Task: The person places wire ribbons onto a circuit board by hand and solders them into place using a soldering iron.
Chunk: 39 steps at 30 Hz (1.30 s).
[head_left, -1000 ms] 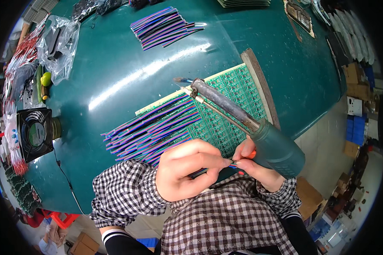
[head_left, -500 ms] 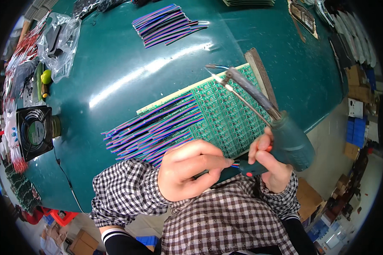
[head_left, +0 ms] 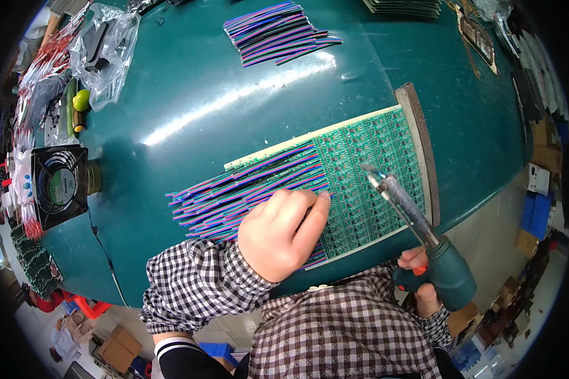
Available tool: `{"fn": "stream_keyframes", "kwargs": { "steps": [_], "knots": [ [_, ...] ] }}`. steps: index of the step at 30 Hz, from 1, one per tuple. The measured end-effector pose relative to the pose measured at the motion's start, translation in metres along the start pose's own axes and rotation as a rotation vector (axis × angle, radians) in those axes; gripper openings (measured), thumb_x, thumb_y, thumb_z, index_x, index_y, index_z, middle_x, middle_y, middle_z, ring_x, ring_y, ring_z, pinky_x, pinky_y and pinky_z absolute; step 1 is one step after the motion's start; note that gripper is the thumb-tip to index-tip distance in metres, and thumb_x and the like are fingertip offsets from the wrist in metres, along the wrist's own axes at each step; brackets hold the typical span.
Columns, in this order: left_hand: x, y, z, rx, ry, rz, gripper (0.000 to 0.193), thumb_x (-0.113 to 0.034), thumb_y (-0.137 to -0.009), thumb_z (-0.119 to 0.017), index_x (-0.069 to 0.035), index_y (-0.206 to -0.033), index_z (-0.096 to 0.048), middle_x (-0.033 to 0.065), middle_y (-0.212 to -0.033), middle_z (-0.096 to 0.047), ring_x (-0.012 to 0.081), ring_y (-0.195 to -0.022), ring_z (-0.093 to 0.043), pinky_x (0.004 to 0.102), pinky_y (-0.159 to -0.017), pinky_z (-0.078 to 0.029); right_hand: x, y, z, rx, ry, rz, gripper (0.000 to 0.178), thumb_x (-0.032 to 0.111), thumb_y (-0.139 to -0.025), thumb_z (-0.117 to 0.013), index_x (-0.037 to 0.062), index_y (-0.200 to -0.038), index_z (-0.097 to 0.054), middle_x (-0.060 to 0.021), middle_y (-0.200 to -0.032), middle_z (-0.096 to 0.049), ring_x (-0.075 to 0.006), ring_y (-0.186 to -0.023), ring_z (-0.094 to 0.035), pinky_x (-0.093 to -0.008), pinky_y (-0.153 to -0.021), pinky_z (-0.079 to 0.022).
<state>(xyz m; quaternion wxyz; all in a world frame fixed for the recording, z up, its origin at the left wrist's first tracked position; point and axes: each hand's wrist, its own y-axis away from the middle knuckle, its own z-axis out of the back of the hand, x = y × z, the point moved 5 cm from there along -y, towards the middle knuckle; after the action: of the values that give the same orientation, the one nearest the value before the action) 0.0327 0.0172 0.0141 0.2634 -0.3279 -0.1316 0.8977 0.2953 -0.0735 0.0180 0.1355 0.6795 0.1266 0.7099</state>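
A panel of green circuit boards [head_left: 367, 170] lies tilted on the table, with several multicoloured ribbon wires [head_left: 253, 189] laid side by side across its left part. My left hand [head_left: 281, 230] is over these wires, thumb and forefinger closed at the row where the wires meet the bare boards. It pinches a ribbon wire, mostly hidden under the fingers. My right hand [head_left: 417, 271] grips a dark green soldering gun [head_left: 452, 275] by its handle, a finger near the red trigger. The gun's tip is above the boards, to the right of my left fingertips.
A dark bar [head_left: 420, 151] borders the panel's right end. Another bundle of ribbon wires [head_left: 275, 35] lies at the far side. At left stand a black fan [head_left: 60, 186] and a clear plastic bag [head_left: 110, 60]. A stack of boards [head_left: 404, 6] sits at the far edge.
My left hand has moved from beside the soldering gun's handle up to the boards. The gun has moved down and right in the view, its tip now over the boards. The view has shifted slightly.
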Motion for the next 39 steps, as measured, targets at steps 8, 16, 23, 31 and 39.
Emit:
{"fn": "stream_keyframes", "kwargs": {
  "steps": [8, 16, 23, 31, 39],
  "knots": [
    [0.000, -0.001, -0.004, 0.035, -0.014, 0.001, 0.040, 0.003, -0.065, -0.076, 0.001, -0.104, -0.071, 0.0079, -0.088, -0.064, 0.0221, -0.070, -0.061, 0.0329, -0.058, -0.051, 0.003, 0.005, -0.003, 0.102, 0.312, 0.127, 0.071, 0.051, -0.083, -0.083, -0.0047, -0.121, -0.061, -0.0118, -0.096, -0.075, -0.0217, -0.086, -0.074, -0.0358, -0.082, -0.057],
    [-0.001, -0.002, -0.006, 0.050, -0.020, 0.000, 0.039, 0.003, -0.065, -0.076, 0.001, -0.104, -0.071, 0.0085, -0.089, -0.064, 0.0225, -0.070, -0.061, 0.0335, -0.058, -0.050, 0.009, 0.005, -0.009, 0.101, 0.398, 0.085, 0.070, 0.054, -0.084, -0.080, -0.0015, -0.123, -0.062, -0.0061, -0.098, -0.077, -0.0227, -0.092, -0.073, -0.0377, -0.085, -0.054],
    [0.000, -0.002, -0.005, 0.054, -0.014, -0.003, 0.039, 0.003, -0.065, -0.076, 0.001, -0.104, -0.071, 0.0090, -0.089, -0.064, 0.0227, -0.070, -0.061, 0.0333, -0.057, -0.050, 0.011, 0.000, -0.014, 0.144, 0.447, 0.039, 0.056, 0.054, -0.083, -0.080, 0.0045, -0.108, -0.072, -0.0026, -0.099, -0.077, -0.0239, -0.092, -0.071, -0.0379, -0.085, -0.056],
    [0.002, -0.003, -0.004, 0.054, 0.011, 0.015, 0.038, 0.004, -0.065, -0.076, 0.002, -0.102, -0.071, 0.0093, -0.089, -0.064, 0.0236, -0.070, -0.061, 0.0335, -0.057, -0.050, 0.006, 0.000, -0.013, 0.186, 0.490, 0.065, 0.064, 0.049, -0.080, -0.085, 0.0001, -0.116, -0.066, -0.0037, -0.093, -0.076, -0.0232, -0.089, -0.071, -0.0372, -0.086, -0.056],
    [0.002, -0.002, -0.005, 0.053, 0.017, 0.020, 0.038, 0.004, -0.064, -0.076, 0.002, -0.102, -0.070, 0.0093, -0.089, -0.064, 0.0239, -0.071, -0.061, 0.0337, -0.058, -0.051, 0.005, -0.003, -0.015, 0.178, 0.453, 0.070, 0.060, 0.049, -0.080, -0.086, 0.0011, -0.111, -0.069, -0.0043, -0.094, -0.075, -0.0225, -0.088, -0.071, -0.0358, -0.083, -0.057]
  ]
}}
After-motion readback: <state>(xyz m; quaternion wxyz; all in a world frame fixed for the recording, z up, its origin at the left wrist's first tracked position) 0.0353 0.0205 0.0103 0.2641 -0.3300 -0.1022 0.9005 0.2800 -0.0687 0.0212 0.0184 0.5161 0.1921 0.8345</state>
